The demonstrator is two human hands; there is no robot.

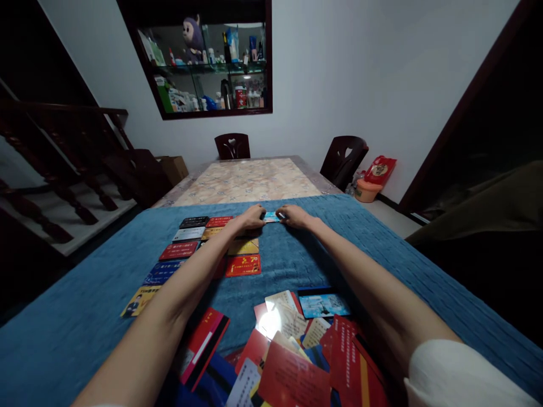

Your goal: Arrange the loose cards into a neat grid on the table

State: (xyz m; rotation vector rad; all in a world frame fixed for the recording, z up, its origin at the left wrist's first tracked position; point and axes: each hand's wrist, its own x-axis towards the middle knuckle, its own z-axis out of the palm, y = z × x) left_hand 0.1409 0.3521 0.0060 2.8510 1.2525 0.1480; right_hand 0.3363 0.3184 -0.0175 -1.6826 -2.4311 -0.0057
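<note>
Just above the middle of the frame, a small light-blue plastic card [271,216] lies flat on the blue ribbed cloth [85,316], pinched at its two short ends: the fingertips of the left hand [250,217] press on its left end and those of the right hand [293,215] on its right end, so the card sits between the two hands and touches both. Both sets of fingers are curled down and close together on the card, knuckles up. Left of the hands, in the centre-left of the frame, other cards lie in tidy rows on the cloth: a black card [194,222], red cards [179,250], a yellow card [243,247] and a red card with gold print [243,265], partly crossed by the left forearm. At the bottom centre a loose heap of mostly red cards [292,362] lies between the forearms. Beyond the cloth, in the upper middle, stand a patterned beige tabletop [248,181] and two dark wooden chairs [232,146], with a glass-shelved wall niche [207,62] above.
</note>
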